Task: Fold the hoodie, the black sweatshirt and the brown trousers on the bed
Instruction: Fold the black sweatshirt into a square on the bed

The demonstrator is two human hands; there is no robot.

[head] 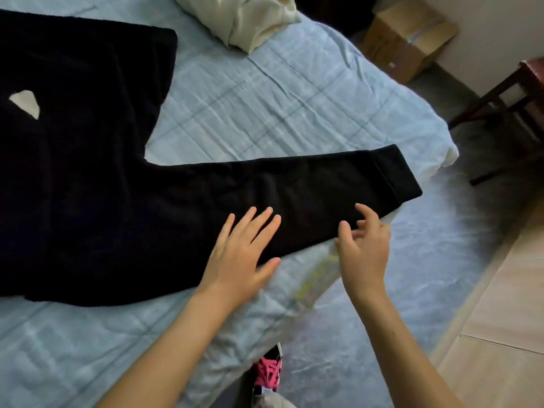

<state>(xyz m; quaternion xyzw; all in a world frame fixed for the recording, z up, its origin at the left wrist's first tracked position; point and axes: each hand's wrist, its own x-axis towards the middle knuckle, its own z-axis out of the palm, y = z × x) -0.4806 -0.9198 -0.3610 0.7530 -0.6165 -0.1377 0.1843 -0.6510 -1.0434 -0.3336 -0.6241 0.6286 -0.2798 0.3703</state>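
While the black sweatshirt [73, 172] lay flat on the bed [294, 98] with its sleeve [309, 189] running rightward, the left hand [244, 248] pressed straight-fingered on mid-sleeve and the right hand [365, 245], loosely curled and empty, hovered nearer the cuff [397, 175].

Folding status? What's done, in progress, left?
Done: nothing looks folded; the black sweatshirt lies spread flat on the bed, sleeve out. In hand: left hand rests flat on that sleeve, right hand at its lower edge, gripping nothing. Left: every fold. A cream garment sits bunched at the far edge; trousers not in view.
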